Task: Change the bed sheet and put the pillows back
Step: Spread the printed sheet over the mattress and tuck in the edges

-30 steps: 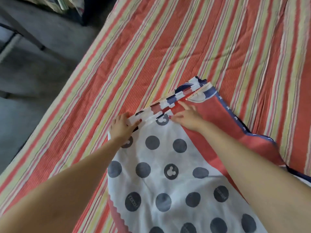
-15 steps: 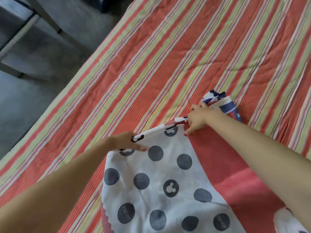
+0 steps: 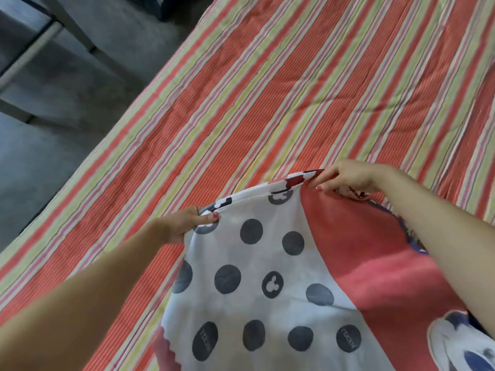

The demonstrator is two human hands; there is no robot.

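Above the striped bed (image 3: 267, 89), one dotted sheet's (image 3: 267, 263) top edge is pinched by left hand (image 3: 184, 223) and right hand (image 3: 348, 176); open mattress beyond.

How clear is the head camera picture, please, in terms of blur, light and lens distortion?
Head view: soft, even light, no glare; the red-and-green striped bed cover smears slightly toward the right edge; its stripes fan out with wide-angle distortion; the white dotted sheet and both hands, left and right, are fairly sharp.

Your left hand (image 3: 184, 223) and right hand (image 3: 348, 176) reach forward, arms outstretched, each pinching with curled fingers.
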